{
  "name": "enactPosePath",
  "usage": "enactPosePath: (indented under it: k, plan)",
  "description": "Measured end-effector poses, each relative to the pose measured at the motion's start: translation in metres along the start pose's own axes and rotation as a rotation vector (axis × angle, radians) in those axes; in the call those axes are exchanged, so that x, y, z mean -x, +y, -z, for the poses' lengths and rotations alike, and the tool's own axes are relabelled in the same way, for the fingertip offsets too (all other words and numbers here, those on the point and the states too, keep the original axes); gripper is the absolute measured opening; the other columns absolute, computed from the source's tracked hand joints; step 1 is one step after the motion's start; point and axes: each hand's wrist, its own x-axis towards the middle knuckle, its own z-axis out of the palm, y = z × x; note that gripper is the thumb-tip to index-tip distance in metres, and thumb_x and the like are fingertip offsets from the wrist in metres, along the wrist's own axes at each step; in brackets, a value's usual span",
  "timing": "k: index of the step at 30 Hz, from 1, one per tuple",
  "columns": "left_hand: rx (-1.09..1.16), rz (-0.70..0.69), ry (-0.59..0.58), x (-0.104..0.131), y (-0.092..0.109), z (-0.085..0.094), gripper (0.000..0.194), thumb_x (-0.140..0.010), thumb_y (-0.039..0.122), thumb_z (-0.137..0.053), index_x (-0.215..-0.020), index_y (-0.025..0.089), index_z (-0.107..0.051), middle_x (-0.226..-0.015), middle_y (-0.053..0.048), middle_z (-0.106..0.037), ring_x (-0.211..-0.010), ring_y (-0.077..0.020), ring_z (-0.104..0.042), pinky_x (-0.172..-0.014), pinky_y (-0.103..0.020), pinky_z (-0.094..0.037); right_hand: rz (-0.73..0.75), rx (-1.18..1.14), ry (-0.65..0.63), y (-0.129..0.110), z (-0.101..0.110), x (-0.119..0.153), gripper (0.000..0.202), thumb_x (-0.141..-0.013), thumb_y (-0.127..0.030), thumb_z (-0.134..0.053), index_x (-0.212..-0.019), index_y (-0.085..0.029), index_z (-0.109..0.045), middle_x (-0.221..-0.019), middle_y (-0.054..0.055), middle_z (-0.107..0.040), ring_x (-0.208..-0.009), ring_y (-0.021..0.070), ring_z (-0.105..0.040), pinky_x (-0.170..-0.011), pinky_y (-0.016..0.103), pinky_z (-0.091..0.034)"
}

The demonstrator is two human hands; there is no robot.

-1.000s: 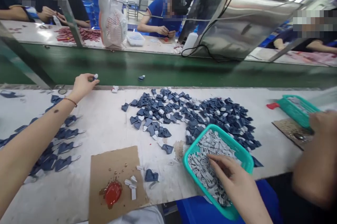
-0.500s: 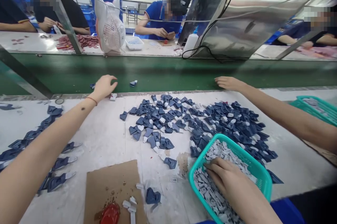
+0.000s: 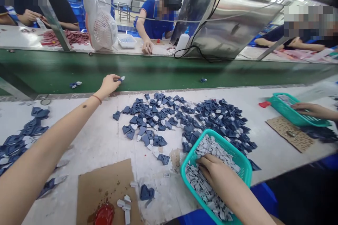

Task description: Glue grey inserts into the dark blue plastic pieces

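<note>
Left hand [image 3: 108, 85]: fingers pinched on blue piece [image 3: 118, 80], over green belt [image 3: 163, 75]. Right hand [image 3: 217, 172]: in basket [image 3: 245, 174], can't tell grip.

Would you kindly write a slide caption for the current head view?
Left hand holding a navy part over the green surface, right hand in a teal basket of grey pieces.

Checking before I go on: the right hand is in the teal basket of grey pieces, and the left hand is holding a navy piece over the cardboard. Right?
Not quite: the head view shows the left hand holding the navy piece over the green surface, not the cardboard. The right hand is indeed in the teal basket of grey pieces.
</note>
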Motion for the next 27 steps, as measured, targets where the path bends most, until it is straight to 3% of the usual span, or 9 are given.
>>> enactPosePath:
  k: [5, 9, 17, 23, 27]
  plan:
    - [0.439, 0.118, -0.093, 0.051, 0.009, 0.019, 0.013, -0.092, 0.011, -0.053, -0.096, 0.009, -0.065, -0.094, -0.009, -0.069, -0.079, -0.0123, -0.066, -0.078, -0.027, -0.056, -0.015, -0.013, -0.024, -0.006, 0.007, 0.001, 0.025, -0.088, -0.017, -0.045, -0.081, -0.021, -0.069, -0.084, 0.008, -0.067, -0.068, 0.0219, -0.067, -0.057, 0.031, -0.051]
    - [0.650, 0.186, -0.199, 0.106, 0.010, 0.035, 0.012, -0.086, 0.008, -0.058, -0.084, 0.009, -0.070, -0.092, -0.010, -0.071, -0.076, -0.0111, -0.065, -0.077, -0.022, -0.056, 0.006, -0.057, -0.017, -0.010, 0.014, 0.001, 0.021, -0.087, -0.023, -0.047, -0.080, -0.022, -0.067, -0.086, 0.008, -0.067, -0.069, 0.0215, -0.065, -0.056, 0.031, -0.050]
    - [0.790, 0.349, -0.279, 0.213, 0.007, 0.065, 0.011, -0.078, 0.008, -0.070, -0.086, 0.013, -0.073, -0.090, -0.008, -0.071, -0.072, -0.0136, -0.067, -0.070, -0.022, -0.060, -0.061, -0.337, 0.080, -0.008, 0.012, 0.011, 0.018, -0.085, -0.038, -0.054, -0.085, -0.023, -0.065, -0.069, 0.004, -0.066, -0.063, 0.0204, -0.063, -0.056, 0.030, -0.049]
    - [0.820, 0.403, -0.261, 0.275, -0.007, 0.081, 0.025, -0.076, 0.015, -0.076, -0.100, 0.018, -0.075, -0.091, -0.006, -0.070, -0.068, -0.0125, -0.065, -0.065, -0.019, -0.059, -0.140, -0.654, 0.129, -0.022, 0.011, 0.016, 0.026, -0.081, -0.047, -0.066, -0.084, -0.021, -0.067, -0.083, 0.008, -0.071, -0.077, 0.0240, -0.067, -0.069, 0.035, -0.057]
    - [0.838, 0.450, -0.216, 0.313, -0.021, 0.082, 0.025, -0.076, 0.022, -0.077, -0.100, 0.019, -0.075, -0.100, -0.007, -0.070, -0.073, -0.0130, -0.064, -0.069, -0.019, -0.058, -0.214, -0.763, 0.174, -0.040, 0.007, 0.022, 0.035, -0.075, -0.047, -0.074, -0.099, -0.021, -0.073, -0.090, 0.008, -0.074, -0.086, 0.0272, -0.070, -0.079, 0.040, -0.059]
